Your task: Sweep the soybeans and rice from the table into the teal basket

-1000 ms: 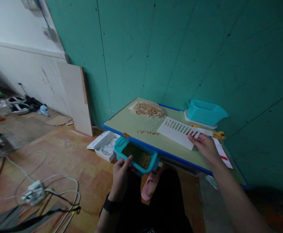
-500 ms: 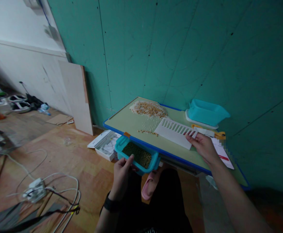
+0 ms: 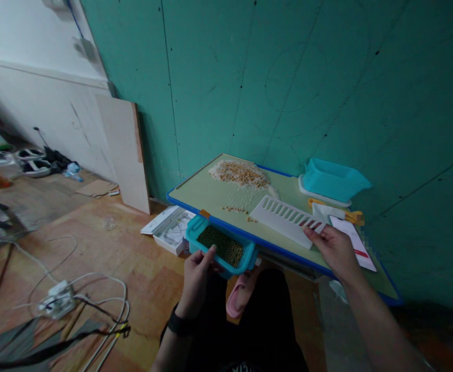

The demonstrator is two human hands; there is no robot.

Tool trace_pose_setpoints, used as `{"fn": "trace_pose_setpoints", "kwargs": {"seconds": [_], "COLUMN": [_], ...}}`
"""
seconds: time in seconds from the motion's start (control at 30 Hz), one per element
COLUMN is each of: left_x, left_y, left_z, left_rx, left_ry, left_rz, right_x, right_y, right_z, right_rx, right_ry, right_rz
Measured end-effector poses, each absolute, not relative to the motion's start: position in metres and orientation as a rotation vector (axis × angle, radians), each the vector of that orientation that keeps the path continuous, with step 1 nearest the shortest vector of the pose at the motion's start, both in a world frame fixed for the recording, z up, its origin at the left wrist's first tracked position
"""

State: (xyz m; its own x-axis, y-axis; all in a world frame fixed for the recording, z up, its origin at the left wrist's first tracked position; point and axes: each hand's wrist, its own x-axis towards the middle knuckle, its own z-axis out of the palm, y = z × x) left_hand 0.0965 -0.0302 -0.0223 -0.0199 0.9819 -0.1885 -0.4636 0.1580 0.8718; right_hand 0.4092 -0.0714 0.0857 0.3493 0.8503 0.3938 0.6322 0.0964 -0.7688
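My left hand (image 3: pixel 198 274) grips the near rim of a blue plastic tub (image 3: pixel 195 231), thumb over the edge. The tub is below the table's front edge, with dark green beans and tan beans inside. In my right hand (image 3: pixel 333 248) is a white slotted plastic strip (image 3: pixel 278 222), its long lower edge close to the tabletop (image 3: pixel 199 188). A few tan beans (image 3: pixel 251 219) lie by the strip's left end, and a short row of more beans is beyond. Farther back spreads a pile of tan beans and white grains (image 3: pixel 240 174).
A second blue tub (image 3: pixel 335 180) stands on a white lid at the table's back right. Near it lie yellow-handled scissors or a similar tool (image 3: pixel 352 216) and a phone-like white sheet (image 3: pixel 352 242). An open white box (image 3: pixel 170 231) and a power strip with cables (image 3: pixel 58 298) are on the floor.
My right hand has drawn the strip slightly toward the table's front edge. A few tan beans now lie nearer that edge. My left hand still holds the tub in place.
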Motion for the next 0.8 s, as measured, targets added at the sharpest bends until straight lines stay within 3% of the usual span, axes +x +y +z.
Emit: {"fn": "trace_pose_setpoints", "kwargs": {"seconds": [0.57, 0.8], "left_x": [0.097, 0.095], "left_y": [-0.030, -0.026], "left_z": [-0.014, -0.015], "left_rx": [0.645, 0.647], "left_ry": [0.968, 0.947], "left_rz": [1.302, 1.299], "right_x": [0.328, 0.370], "right_y": [-0.104, -0.061], "right_z": [0.081, 0.091], "right_rx": [-1.550, -1.585], "right_ry": [-1.636, -1.394], "right_rz": [0.083, 0.096]}}
